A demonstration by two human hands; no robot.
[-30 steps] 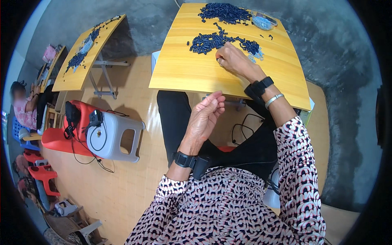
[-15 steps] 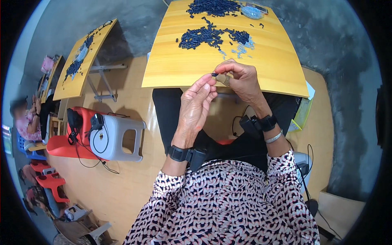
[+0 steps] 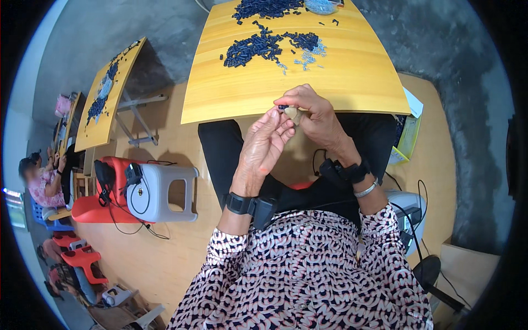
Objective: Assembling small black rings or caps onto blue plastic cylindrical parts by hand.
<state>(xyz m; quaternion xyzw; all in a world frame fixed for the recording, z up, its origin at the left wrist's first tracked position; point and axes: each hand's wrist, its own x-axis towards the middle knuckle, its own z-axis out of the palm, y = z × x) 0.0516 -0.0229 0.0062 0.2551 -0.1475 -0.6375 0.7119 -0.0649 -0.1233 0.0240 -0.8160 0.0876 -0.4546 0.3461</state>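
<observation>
Just past the table's near edge, my two hands meet over a small black cylindrical piece (image 3: 282,107). My left hand (image 3: 257,144) pinches it between thumb and fingertips, palm partly turned up. From the other side my right hand (image 3: 320,116) closes on the same piece with thumb and forefinger. A tan covering (image 3: 292,113) shows at the right thumb. The fingers partly hide the piece, so its fine shape cannot be made out. Beyond the hands, a pile of similar black pieces (image 3: 247,50) lies on the yellow table (image 3: 231,93), beside small clear pieces (image 3: 309,58).
A second black pile (image 3: 267,7) and a tub of clear pieces (image 3: 320,6) stand at the table's far end. On the left are a grey stool (image 3: 162,192), a red chair (image 3: 88,209), another table (image 3: 96,132) and a seated person (image 3: 45,184). A yellow-green bin (image 3: 406,146) is right.
The view has shifted, so the table sits farther left. Both hands have drawn slightly nearer to me with the black piece, and the right fingers now cover more of it.
</observation>
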